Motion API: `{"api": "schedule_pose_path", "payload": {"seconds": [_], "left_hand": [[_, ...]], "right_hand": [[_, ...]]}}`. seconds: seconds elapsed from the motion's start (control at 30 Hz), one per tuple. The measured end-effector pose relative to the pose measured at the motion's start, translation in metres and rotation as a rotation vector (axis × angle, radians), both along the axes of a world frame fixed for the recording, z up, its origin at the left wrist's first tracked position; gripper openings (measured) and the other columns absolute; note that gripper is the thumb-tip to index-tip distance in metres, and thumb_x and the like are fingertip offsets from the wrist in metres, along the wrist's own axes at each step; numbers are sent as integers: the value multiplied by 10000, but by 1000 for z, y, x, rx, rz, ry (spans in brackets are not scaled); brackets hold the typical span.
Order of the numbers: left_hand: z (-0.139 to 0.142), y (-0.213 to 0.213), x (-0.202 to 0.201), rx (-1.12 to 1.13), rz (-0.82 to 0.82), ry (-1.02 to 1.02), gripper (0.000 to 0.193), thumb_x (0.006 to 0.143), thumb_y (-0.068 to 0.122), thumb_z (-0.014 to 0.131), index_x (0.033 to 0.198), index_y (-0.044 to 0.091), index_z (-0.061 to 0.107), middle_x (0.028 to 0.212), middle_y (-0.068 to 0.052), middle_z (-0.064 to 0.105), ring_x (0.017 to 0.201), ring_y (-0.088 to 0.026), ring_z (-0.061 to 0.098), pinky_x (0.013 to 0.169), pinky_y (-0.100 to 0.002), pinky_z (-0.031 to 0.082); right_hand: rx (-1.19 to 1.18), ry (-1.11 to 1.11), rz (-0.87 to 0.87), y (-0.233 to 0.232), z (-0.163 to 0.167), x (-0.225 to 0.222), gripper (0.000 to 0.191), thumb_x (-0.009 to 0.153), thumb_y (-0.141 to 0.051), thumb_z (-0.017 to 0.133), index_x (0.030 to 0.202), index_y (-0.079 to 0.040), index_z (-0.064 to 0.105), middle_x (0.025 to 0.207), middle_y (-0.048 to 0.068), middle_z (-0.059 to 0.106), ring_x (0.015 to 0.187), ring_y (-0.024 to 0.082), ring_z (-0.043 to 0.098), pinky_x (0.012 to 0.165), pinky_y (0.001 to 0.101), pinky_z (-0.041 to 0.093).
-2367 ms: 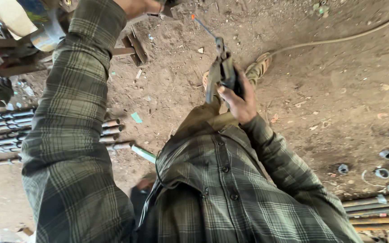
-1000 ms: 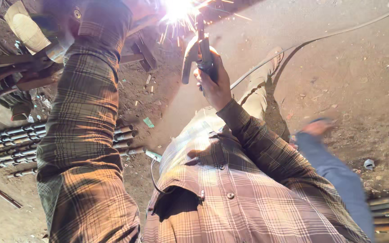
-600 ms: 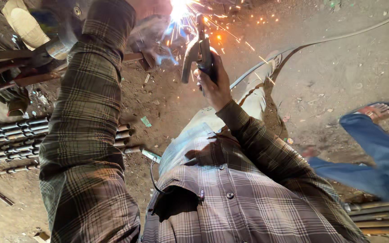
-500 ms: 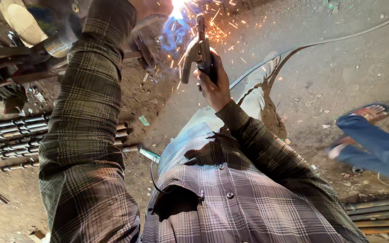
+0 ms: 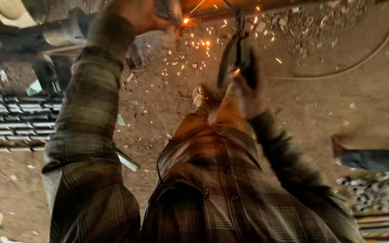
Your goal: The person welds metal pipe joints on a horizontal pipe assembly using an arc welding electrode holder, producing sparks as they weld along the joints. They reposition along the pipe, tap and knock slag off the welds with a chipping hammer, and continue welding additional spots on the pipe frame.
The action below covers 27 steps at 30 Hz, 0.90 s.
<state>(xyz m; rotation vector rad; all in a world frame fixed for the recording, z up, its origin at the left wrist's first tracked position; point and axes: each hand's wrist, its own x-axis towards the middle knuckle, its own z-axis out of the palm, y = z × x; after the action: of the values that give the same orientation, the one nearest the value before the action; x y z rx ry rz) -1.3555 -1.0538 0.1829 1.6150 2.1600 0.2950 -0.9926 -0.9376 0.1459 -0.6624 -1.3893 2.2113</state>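
While the bright arc of a moment ago has died to one orange glow and falling sparks (image 5: 190, 58), the right hand (image 5: 248, 87) keeps its grip shut round the welding holder (image 5: 232, 56), tip up by the metal bar (image 5: 248, 6). The left hand (image 5: 142, 15) has closed on something dark at the joint; I cannot tell what.

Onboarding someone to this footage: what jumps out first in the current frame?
The orange sparks scattered across the top centre, with a bright glowing spot just beside the left hand at the top edge. Next, the right hand right of centre, gripping a dark welding electrode holder that points up toward the glow. The plaid shirt fills the lower frame, and stacked metal pipes lie on the dirt at left.
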Motion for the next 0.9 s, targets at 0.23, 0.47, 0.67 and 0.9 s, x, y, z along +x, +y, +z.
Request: {"api": "schedule_pose_path", "payload": {"seconds": [0.23,0.47,0.67,0.9], "left_hand": [[-8,-89,-33,-128,270,412,608,723,245,900,1214,-35,676,1052,-223,721,942,-375,698,761,-517,566],[-30,-101,-51,-302,374,377,567,762,394,895,1177,50,720,1032,-208,721,999,-395,664,835,-530,512],[2,-110,-60,-402,443,392,572,745,405,891,1137,19,733,1054,-212,715,975,-386,675,808,-502,533],[17,-109,-71,-498,516,323,646,698,327,898,1234,31,693,1173,-215,696,1084,-365,672,923,-463,546]], "right_hand": [[1187,-126,470,125,84,-81,634,1080,-103,697,1587,29,340,1299,283,682,977,317,755,898,426,626],[1227,-270,723,142,102,-156,644,1024,-162,721,1589,-3,456,1182,307,682,995,426,708,855,459,555],[972,-279,869,137,113,-183,648,999,-201,699,1572,-30,448,1262,229,680,1154,350,677,959,421,518],[744,-383,1009,153,122,-222,594,1009,-143,691,1549,-88,450,1260,127,688,842,194,645,716,362,553]]}}
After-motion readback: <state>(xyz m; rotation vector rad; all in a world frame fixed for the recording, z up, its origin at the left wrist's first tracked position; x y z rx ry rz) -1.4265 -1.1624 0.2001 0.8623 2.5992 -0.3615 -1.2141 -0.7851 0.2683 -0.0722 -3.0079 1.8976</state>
